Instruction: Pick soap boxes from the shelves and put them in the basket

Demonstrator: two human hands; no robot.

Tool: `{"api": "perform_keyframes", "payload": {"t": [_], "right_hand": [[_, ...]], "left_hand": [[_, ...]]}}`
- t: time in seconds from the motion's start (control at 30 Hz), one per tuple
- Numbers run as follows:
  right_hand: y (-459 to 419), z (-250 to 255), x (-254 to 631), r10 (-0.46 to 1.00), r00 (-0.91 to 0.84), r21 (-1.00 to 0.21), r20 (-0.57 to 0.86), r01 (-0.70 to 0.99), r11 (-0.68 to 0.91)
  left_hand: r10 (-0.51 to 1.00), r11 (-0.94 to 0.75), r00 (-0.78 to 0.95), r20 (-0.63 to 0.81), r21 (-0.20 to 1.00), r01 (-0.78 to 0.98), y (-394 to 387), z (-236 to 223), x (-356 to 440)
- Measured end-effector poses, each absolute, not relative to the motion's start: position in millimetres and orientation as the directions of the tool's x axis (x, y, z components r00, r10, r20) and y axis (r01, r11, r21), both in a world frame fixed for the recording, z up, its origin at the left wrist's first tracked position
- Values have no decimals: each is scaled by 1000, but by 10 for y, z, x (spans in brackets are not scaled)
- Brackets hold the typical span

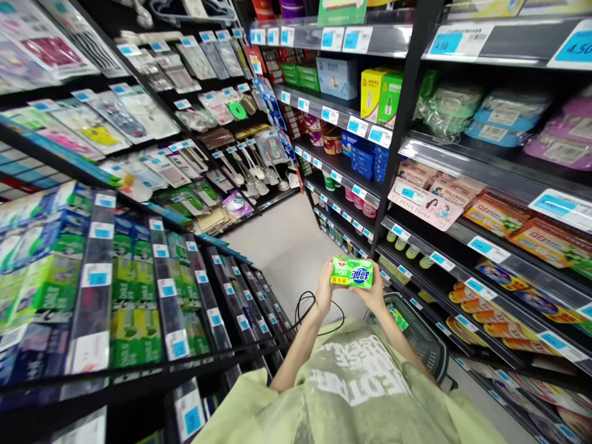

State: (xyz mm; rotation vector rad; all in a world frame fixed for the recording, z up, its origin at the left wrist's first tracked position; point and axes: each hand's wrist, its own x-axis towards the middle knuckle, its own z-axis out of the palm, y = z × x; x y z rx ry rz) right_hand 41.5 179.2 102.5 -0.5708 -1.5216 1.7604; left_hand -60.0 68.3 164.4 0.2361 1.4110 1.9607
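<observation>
A green pack of soap bars [352, 272] with blue lettering and a yellow patch is held up in front of my chest. Its left end is gripped by my left hand [325, 288], with the fingers partly hidden by the pack. My right hand [372, 293] closes round the right end and the lower edge. Below my right forearm, a dark grey shopping basket [428, 336] sits low by the shelf. Inside it lies another green pack [396, 316], partly covered by my arm.
Tall shelves with boxes and orange packs [499, 213] rise on the right. Toothpaste boxes [136, 290] fill the left shelf close to me. Hanging kitchen tools [254, 169] line the far left. Between the shelves runs a narrow grey floor [272, 237]. A black cord [303, 302] loops near my left wrist.
</observation>
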Motion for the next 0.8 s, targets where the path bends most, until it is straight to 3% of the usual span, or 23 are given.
{"api": "perform_keyframes", "payload": {"t": [0.2, 0.43, 0.6, 0.8], "right_hand": [[1805, 912, 494, 781, -613, -976, 121, -215, -17], [1860, 813, 585, 785, -619, -965, -7, -203, -168], [1845, 843, 573, 725, -677, -944, -123, -144, -295], [1867, 863, 573, 640, -727, -880, -248, -107, -463]], "left_hand": [[637, -147, -726, -258, 884, -443, 656, 1570, -546], [740, -92, -609, -286, 854, -513, 589, 1485, -527], [698, -136, -691, -189, 912, -387, 585, 1403, -555], [629, -34, -745, -221, 950, -311, 591, 1239, -574]]}}
